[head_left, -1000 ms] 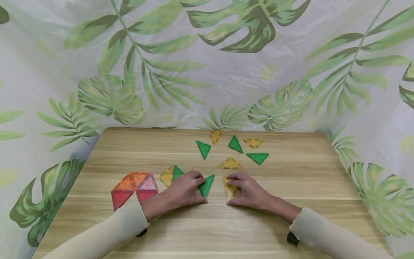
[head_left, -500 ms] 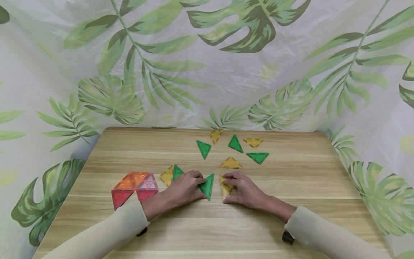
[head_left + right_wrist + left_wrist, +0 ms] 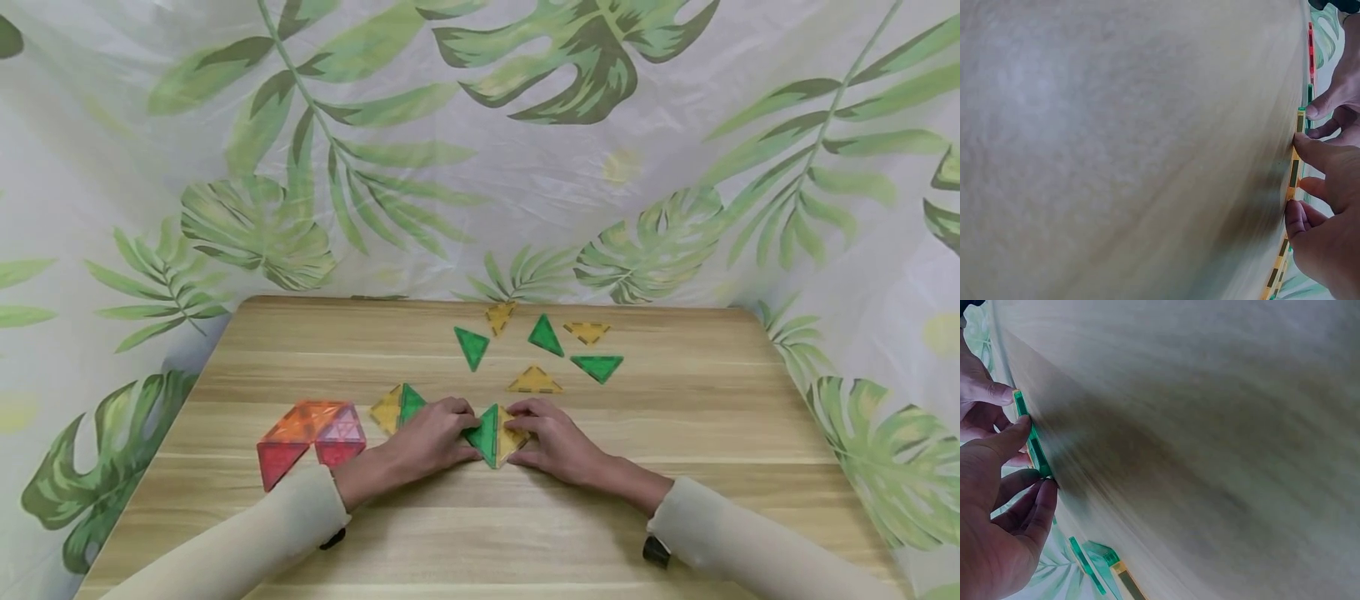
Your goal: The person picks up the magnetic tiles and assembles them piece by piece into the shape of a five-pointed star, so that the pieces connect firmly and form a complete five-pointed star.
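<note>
Midway between the left and right edges of the worktop (image 3: 712, 400), both hands were at work on tiles. The left hand (image 3: 427, 437) held a green triangle (image 3: 484, 437) between thumb and fingers, and the right hand (image 3: 561, 442) held a yellow triangle (image 3: 508, 442) in the same way. The two tiles met along one upright seam, long side to long side, forming a diamond shape. Just beyond the left hand, partly covered by it, a yellow tile (image 3: 387, 408) touched a green tile (image 3: 410, 402). Nearer the worktop's left edge lay a joined group: an orange section (image 3: 303, 421), a pink section (image 3: 343, 422) and two red tiles (image 3: 279, 462), partly behind the left sleeve (image 3: 300, 508). Towards the far edge, right of its middle, three loose green triangles (image 3: 545, 335) and three loose yellow triangles (image 3: 535, 381) were scattered apart, one yellow piece almost at that edge.
</note>
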The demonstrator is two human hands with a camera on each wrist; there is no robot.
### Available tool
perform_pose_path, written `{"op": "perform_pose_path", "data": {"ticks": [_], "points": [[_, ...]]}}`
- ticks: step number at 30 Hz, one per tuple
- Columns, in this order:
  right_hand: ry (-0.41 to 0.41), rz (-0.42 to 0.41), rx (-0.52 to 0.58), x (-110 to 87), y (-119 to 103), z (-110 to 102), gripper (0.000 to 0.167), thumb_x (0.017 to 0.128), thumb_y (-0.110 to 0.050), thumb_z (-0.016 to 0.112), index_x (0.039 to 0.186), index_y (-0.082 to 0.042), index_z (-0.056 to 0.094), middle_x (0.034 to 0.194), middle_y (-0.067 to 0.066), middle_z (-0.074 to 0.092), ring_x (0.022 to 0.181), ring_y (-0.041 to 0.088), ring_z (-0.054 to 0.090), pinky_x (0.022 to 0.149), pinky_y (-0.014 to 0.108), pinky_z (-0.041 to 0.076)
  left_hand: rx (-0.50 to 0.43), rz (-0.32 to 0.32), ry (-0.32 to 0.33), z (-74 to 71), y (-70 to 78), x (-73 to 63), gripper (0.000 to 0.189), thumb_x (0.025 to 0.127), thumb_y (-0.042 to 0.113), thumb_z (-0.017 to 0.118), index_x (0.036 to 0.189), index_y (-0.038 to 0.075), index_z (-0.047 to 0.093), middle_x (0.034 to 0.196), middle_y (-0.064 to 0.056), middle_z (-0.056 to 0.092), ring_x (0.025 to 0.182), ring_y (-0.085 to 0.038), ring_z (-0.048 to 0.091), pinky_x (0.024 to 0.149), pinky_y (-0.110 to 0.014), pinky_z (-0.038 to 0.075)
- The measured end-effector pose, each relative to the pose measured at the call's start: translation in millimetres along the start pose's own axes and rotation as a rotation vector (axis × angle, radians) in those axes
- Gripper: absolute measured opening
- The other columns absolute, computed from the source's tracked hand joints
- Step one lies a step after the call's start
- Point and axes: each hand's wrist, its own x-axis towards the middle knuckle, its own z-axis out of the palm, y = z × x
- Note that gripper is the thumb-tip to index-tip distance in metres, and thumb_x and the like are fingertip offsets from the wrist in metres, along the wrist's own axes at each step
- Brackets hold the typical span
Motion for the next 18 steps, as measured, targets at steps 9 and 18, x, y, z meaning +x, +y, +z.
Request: {"op": "perform_pose_path", "data": {"ticks": [9,18], "points": [[0.018,-0.014,-0.013,5.0,-1,3,0.045,0.089,-0.027,0.089,0.125,-0.003,0.077,0.14,0.013,0.065,0.132,0.029,0.058,0.11,0.048,0.051,-0.012,-0.021,0.009,0.5,-3.4,0.0,0.045,0.084,0.03,0.093,0.114,0.0,0.08,0.107,-0.009,0.073,0.098,-0.021,0.071,0.084,-0.033,0.062],[-0.005,-0.017,-0.014,16.2,-1,4,0.044,0.091,-0.026,0.087,0.127,-0.003,0.076,0.142,0.012,0.065,0.134,0.029,0.058,0.11,0.047,0.051,-0.006,-0.069,0.014,-2.8,-9.4,-1.2,0.046,0.084,0.032,0.092,0.115,0.0,0.08,0.108,-0.009,0.074,0.099,-0.021,0.072,0.084,-0.032,0.063]]}}
